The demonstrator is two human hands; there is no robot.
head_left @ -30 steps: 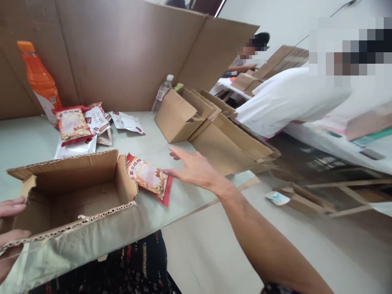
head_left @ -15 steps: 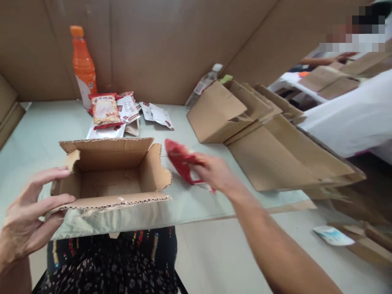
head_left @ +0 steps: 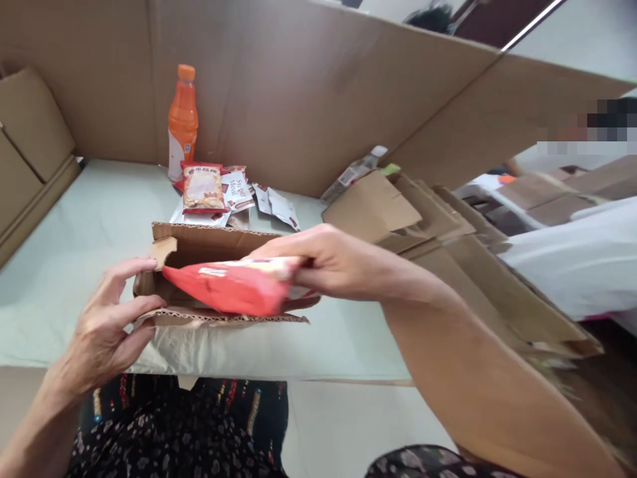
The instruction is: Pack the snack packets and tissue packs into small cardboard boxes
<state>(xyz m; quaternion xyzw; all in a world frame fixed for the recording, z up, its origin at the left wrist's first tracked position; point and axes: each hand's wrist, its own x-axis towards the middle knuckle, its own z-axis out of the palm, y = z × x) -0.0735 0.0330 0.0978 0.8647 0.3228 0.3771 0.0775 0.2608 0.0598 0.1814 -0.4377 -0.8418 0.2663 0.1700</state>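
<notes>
A small open cardboard box (head_left: 219, 230) stands near the front edge of the table. My left hand (head_left: 112, 315) grips the box's left end, its fingers bent over the wall and flap. In my right hand (head_left: 338, 265) is a red snack packet (head_left: 229, 287), held by its right end. The packet is tilted across the box's opening and covers much of the inside. Its far tip is close to the box's left flap. Behind the box lie a red-edged snack packet (head_left: 203, 189) and several white sachets (head_left: 281, 209).
An orange drink bottle (head_left: 183, 123) stands against the cardboard back wall (head_left: 279, 99). Flattened cardboard boxes (head_left: 488, 285) and a leaning clear bottle (head_left: 354, 174) are on the right. More cardboard (head_left: 30, 146) stands at the left. Another person is partly visible at far right.
My right hand has carried the red packet leftward from beside the box to over its opening. My left hand keeps hold of the box. The whole view has shifted.
</notes>
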